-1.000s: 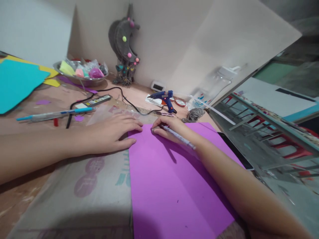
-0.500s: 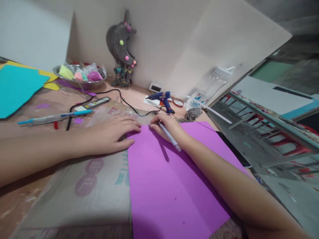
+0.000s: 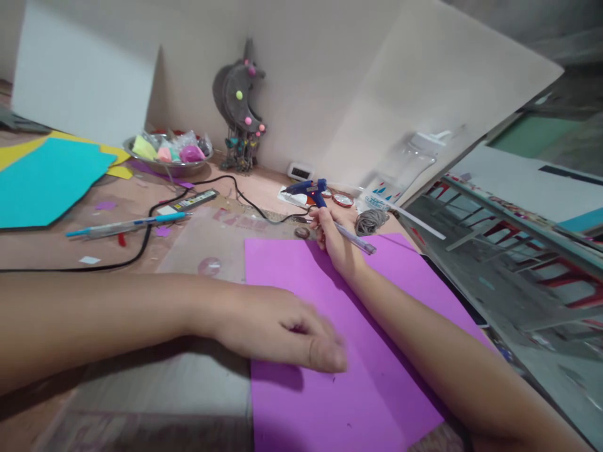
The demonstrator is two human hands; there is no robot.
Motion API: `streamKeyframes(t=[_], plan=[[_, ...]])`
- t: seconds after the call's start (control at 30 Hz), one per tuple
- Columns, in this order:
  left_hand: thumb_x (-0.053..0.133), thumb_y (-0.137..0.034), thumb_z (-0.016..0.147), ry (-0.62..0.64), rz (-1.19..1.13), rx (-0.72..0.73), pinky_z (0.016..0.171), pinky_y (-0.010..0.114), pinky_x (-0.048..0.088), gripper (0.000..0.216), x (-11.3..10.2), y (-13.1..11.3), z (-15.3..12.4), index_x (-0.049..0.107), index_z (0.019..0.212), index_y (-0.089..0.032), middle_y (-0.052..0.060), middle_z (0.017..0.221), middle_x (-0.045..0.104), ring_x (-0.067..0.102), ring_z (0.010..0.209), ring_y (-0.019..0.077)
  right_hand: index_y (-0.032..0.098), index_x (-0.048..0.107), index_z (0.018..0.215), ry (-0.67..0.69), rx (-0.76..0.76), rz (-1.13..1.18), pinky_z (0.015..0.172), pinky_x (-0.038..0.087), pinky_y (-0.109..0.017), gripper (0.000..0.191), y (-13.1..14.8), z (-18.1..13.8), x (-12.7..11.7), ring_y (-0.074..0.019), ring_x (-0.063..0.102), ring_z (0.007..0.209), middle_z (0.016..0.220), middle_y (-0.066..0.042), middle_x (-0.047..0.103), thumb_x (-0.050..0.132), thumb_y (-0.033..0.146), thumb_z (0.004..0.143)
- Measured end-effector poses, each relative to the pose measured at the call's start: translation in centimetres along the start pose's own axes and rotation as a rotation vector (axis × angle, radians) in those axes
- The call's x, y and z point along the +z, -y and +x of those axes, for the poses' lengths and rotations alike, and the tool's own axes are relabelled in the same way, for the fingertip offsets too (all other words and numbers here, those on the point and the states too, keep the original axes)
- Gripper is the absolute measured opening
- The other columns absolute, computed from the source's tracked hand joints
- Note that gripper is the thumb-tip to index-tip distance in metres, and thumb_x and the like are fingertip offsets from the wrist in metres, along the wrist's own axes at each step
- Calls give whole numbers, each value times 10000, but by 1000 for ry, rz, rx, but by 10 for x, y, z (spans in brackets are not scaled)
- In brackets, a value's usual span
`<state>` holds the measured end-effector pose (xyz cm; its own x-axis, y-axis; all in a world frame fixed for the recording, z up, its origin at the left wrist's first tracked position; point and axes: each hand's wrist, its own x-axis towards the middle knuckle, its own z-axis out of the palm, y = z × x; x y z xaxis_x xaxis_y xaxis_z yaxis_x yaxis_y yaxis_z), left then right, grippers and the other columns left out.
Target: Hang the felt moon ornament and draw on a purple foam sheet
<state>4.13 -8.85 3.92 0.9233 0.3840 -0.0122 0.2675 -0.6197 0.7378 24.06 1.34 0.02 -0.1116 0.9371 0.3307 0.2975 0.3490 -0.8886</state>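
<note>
A purple sheet of craft foam or card (image 3: pixel 301 408) lies on the table in front of me. My left hand (image 3: pixel 287 326) is over its left part, palm down, fingers loosely bent and thumb apart at the base. Motion blurs this hand, and nothing shows in it; whether it touches the sheet I cannot tell. At the sheet's far edge, my right hand (image 3: pixel 336 238) is closed around a pen (image 3: pixel 355 238) with a pale grey-violet barrel. The pen's rear end points toward me and to the right; its tip is hidden by the fingers.
Behind the right hand lie a blue glue gun (image 3: pixel 308 188) and a ball of grey yarn (image 3: pixel 370 221). A metal bowl (image 3: pixel 169 164) holds bagged colored clay. Farther left are a turquoise sheet (image 3: pixel 51 182), a blue pen (image 3: pixel 127 223) and a black cable (image 3: pixel 146 242). A grey moon ornament (image 3: pixel 235 100) stands behind.
My left hand has left the sheet's far left corner and come nearer and rightward over the sheet. My right hand, with the pen, has shifted slightly right and its pen leans more sideways.
</note>
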Motion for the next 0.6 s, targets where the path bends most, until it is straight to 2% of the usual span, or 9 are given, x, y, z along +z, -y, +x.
streamKeyframes(t=[0.03,0.07,0.13,0.2,0.27,0.37,0.5,0.6], plan=[[391,-512,1058,11,-107,31,1072,322,522,489,-4,-3,-3,765,1174,-220,55,1334,732,657,1274,229,199,652,886,29,5,22,451,349,-260,617,4,-2,-1,-98,440,499,713,-9,604,510,799,892],[449,-494,1038,-84,-110,18,1005,298,548,438,-9,-1,-8,763,1149,-209,57,1237,770,707,1158,209,195,651,828,59,8,27,453,334,-263,641,8,-5,-2,-100,434,493,652,-4,574,464,802,911],[513,-403,996,-377,181,-71,1002,350,521,341,-21,15,-23,769,1080,-193,72,1122,776,702,1064,223,194,637,737,124,17,-14,461,305,-268,649,17,-10,-1,-105,419,477,534,14,489,419,768,947],[532,-411,975,-465,462,-143,1015,416,488,330,-31,41,-41,780,1052,-206,91,1120,742,660,1078,259,204,617,750,181,41,-52,462,281,-266,520,25,-14,3,-103,402,454,485,46,440,518,678,941],[544,-469,968,-533,574,-178,996,431,482,358,-34,66,-56,773,1107,-232,95,1159,703,627,1102,273,226,564,802,233,70,-39,460,271,-257,332,29,-16,9,-98,402,442,503,71,466,656,536,875],[524,-481,986,-554,613,-162,1001,457,478,383,-30,85,-67,751,1185,-245,95,1209,675,608,1131,283,248,461,775,273,57,-33,482,294,-249,271,28,-16,17,-99,435,481,567,72,520,696,380,794],[481,-407,1000,-521,623,-113,1080,512,444,383,-24,83,-64,737,1236,-248,98,1296,655,582,1220,307,248,385,660,229,-22,-163,542,320,-262,280,21,-13,20,-107,432,553,584,57,481,629,320,776],[451,-405,1002,-522,630,-131,1128,565,408,423,-22,82,-62,713,1300,-258,103,1399,620,551,1288,336,248,357,617,205,-61,-215,558,313,-268,269,20,-10,21,-106,405,562,573,61,440,597,274,736]])
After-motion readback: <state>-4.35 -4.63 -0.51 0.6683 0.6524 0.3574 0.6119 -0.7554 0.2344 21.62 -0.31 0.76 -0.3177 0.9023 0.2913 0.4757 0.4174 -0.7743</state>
